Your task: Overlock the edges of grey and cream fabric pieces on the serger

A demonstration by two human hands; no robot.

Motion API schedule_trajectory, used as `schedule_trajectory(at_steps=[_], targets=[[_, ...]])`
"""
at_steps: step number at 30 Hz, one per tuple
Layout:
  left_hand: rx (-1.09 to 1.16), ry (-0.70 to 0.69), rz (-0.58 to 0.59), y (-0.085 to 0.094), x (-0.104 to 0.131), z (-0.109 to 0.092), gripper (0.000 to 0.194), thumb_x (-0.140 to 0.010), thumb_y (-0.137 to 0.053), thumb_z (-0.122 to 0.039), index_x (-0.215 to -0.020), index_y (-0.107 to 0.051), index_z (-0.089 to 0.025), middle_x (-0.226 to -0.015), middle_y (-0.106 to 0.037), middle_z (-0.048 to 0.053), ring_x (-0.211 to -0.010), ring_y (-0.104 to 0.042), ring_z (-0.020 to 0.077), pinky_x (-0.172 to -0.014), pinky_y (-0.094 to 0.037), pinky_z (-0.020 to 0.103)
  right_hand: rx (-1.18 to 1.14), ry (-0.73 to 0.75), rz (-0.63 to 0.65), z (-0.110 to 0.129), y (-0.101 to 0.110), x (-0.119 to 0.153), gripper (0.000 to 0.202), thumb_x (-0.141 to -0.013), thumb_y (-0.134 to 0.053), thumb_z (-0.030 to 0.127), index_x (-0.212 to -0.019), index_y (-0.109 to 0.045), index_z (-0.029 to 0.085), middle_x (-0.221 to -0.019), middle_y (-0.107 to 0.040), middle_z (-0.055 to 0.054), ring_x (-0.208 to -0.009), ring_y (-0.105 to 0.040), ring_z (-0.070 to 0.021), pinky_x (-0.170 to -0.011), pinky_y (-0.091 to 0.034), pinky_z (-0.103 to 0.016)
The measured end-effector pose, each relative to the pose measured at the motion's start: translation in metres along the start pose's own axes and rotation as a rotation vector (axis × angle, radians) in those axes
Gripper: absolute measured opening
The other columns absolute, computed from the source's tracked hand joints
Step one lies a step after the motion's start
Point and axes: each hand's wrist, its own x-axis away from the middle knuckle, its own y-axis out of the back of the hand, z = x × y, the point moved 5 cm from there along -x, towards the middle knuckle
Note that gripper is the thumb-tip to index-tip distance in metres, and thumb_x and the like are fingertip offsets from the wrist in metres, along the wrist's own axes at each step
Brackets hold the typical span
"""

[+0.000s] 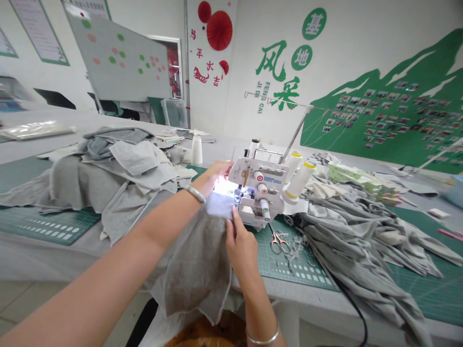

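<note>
A white overlock sewing machine (265, 168) stands in front of me with its lamp lit. Grey cloth (198, 260) lies with its upper part at the presser foot, brightly lit, and hangs down over the table's front edge. My right hand (243, 243) pinches the cloth's right edge just in front of the foot. Reaching past the cloth, my left hand (216, 174) is at the machine's left side, behind the needle area. Its fingertips are partly hidden by the machine and washed out by the lamp, so their grip is unclear.
Small scissors (280, 242) and thread scraps (297, 248) lie on the green cutting mat (304, 274). Grey fabric heaps lie left (97, 178) and right (361, 236). White thread cones (302, 180) stand behind the machine, and another cone (197, 149) stands to its left.
</note>
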Motion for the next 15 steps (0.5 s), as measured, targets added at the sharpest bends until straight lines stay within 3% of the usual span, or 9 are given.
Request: schedule_trajectory(at_steps=[3, 5, 7, 11, 15], targets=[[-0.088, -0.121, -0.223, 0.020, 0.030, -0.004, 0.017, -0.081, -0.058, -0.026, -0.068, -0.057, -0.015, -0.062, -0.058, 0.000, -0.063, -0.055, 0.0126, -0.067, -0.045, 0.026, -0.033, 0.036, -0.001, -0.004, -0.003, 0.000, 0.045, -0.098, -0.041, 0.032, -0.141, -0.047, 0.020, -0.071, -0.074, -0.009, -0.060, -0.070, -0.0253, -0.052, -0.042, -0.026], [-0.192, -0.219, -0.277, 0.027, 0.064, -0.002, 0.014, -0.080, -0.057, -0.022, -0.068, -0.058, -0.016, -0.068, -0.061, 0.000, -0.070, -0.057, 0.0126, -0.073, -0.045, 0.025, -0.098, 0.070, -0.008, -0.008, -0.007, 0.001, 0.046, -0.098, -0.041, 0.033, -0.142, -0.046, 0.019, -0.071, -0.074, -0.008, -0.058, -0.069, -0.0241, -0.052, -0.043, -0.026], [-0.596, -0.387, -0.152, 0.018, 0.097, 0.000, 0.014, -0.083, -0.056, -0.026, -0.079, -0.065, -0.017, -0.082, -0.067, 0.002, -0.080, -0.060, 0.0159, -0.079, -0.046, 0.028, -0.198, 0.118, -0.034, -0.011, -0.012, 0.003, 0.047, -0.098, -0.040, 0.032, -0.143, -0.044, 0.018, -0.077, -0.075, -0.007, -0.060, -0.069, -0.0220, -0.054, -0.046, -0.026], [-1.001, -0.553, 0.187, -0.002, 0.135, 0.022, 0.029, -0.091, -0.051, -0.029, -0.115, -0.064, -0.019, -0.121, -0.065, 0.008, -0.114, -0.057, 0.0228, -0.101, -0.040, 0.039, -0.404, 0.243, -0.188, -0.018, -0.020, 0.013, 0.045, -0.098, -0.042, 0.027, -0.141, -0.044, 0.017, -0.114, -0.070, -0.012, -0.080, -0.071, -0.0188, -0.069, -0.053, -0.027], [-1.096, -0.607, 0.203, 0.000, 0.133, 0.032, 0.032, -0.093, -0.050, -0.028, -0.121, -0.061, -0.019, -0.130, -0.061, 0.008, -0.122, -0.053, 0.0232, -0.105, -0.038, 0.043, -0.473, 0.358, -0.324, -0.022, -0.025, 0.026, 0.044, -0.096, -0.045, 0.020, -0.140, -0.046, 0.017, -0.122, -0.066, -0.012, -0.089, -0.070, -0.0175, -0.077, -0.055, -0.027]])
